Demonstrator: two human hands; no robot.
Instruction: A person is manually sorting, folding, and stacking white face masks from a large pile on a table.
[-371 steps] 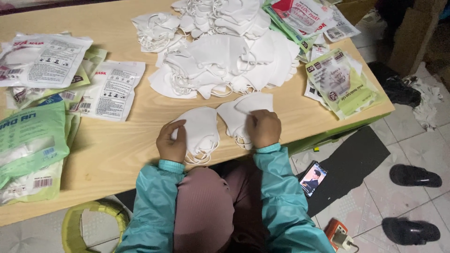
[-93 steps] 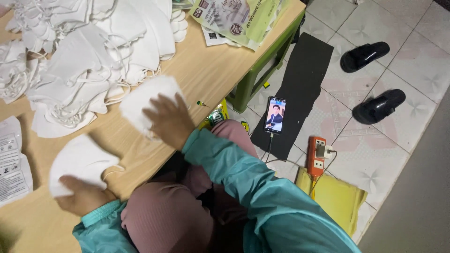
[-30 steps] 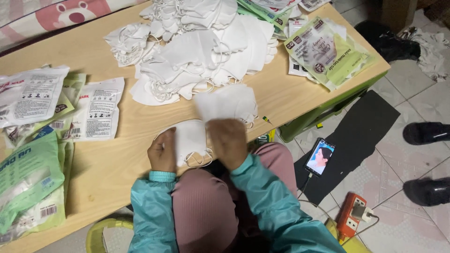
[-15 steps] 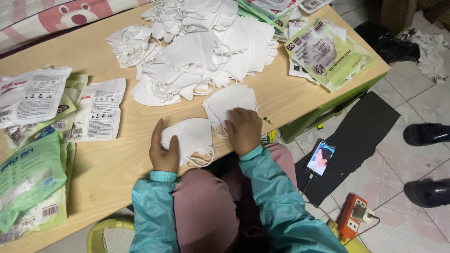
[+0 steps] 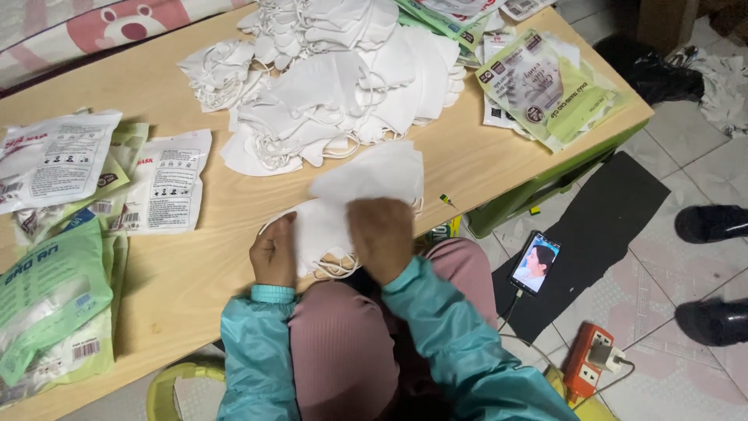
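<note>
table: light wooden table [image 5: 195,257] fills the left and middle | floor: pale patterned tiled floor [image 5: 686,164] right of table | mat: black mat [image 5: 592,226] lies just beside table's right edge | sandals: two dark sandals [image 5: 713,222] beyond mat, far from table | light: soft, even indoor light

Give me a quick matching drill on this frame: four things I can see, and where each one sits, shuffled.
Things:
1. left hand
2. mask pile
3. phone
4. green packet

Places:
A. floor, on a black mat
B. table's far middle
C. table's left edge
D. near table edge, on a white mask

Pairs: 1-D, 2-B, 3-A, 4-C
</note>
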